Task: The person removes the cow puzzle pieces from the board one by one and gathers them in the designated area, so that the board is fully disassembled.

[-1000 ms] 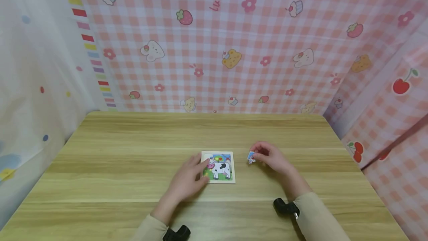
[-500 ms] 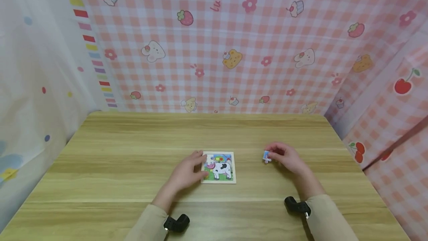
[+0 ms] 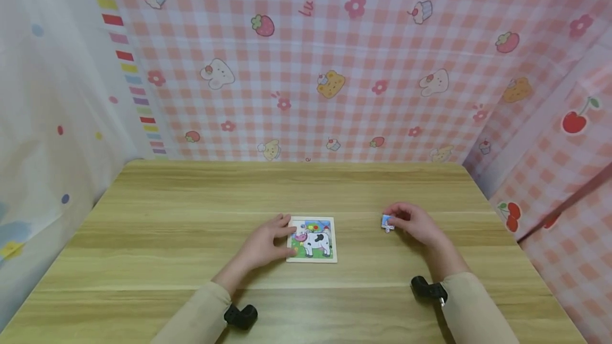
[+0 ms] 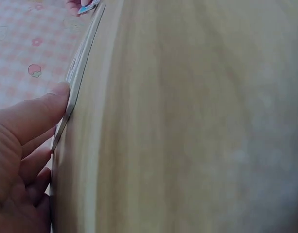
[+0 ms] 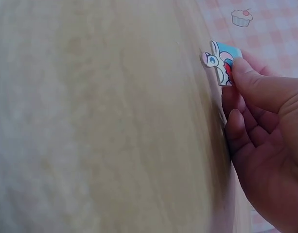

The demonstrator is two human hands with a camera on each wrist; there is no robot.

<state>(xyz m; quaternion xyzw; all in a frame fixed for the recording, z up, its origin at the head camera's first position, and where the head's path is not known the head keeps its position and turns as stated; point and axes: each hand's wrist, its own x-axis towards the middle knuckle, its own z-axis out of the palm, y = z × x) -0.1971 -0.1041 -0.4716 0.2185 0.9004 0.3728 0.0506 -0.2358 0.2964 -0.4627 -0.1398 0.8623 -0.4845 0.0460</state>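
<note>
A small square jigsaw puzzle point(image 3: 312, 240) with a cow picture and a pale wooden border lies flat on the table. A pale bare patch shows at its upper left, partly behind a finger. My left hand point(image 3: 266, 242) holds the puzzle by its left side; in the left wrist view the thumb point(image 4: 49, 104) lies at its edge with fingers curled beyond. Off to the right, my right hand point(image 3: 415, 223) pinches a loose puzzle piece point(image 5: 221, 63) between thumb and fingers. That piece shows light blue, white and red, with a rounded knob.
The wooden table point(image 3: 215, 190) runs back to a pink checked curtain point(image 3: 296, 52). More printed cloth hangs at both sides. Black wrist mounts point(image 3: 241, 316) sit at both sleeves.
My right hand has moved to the right with the puzzle piece, away from the puzzle. The left hand has drawn back slightly to the puzzle's left edge; the puzzle stays about where it was.
</note>
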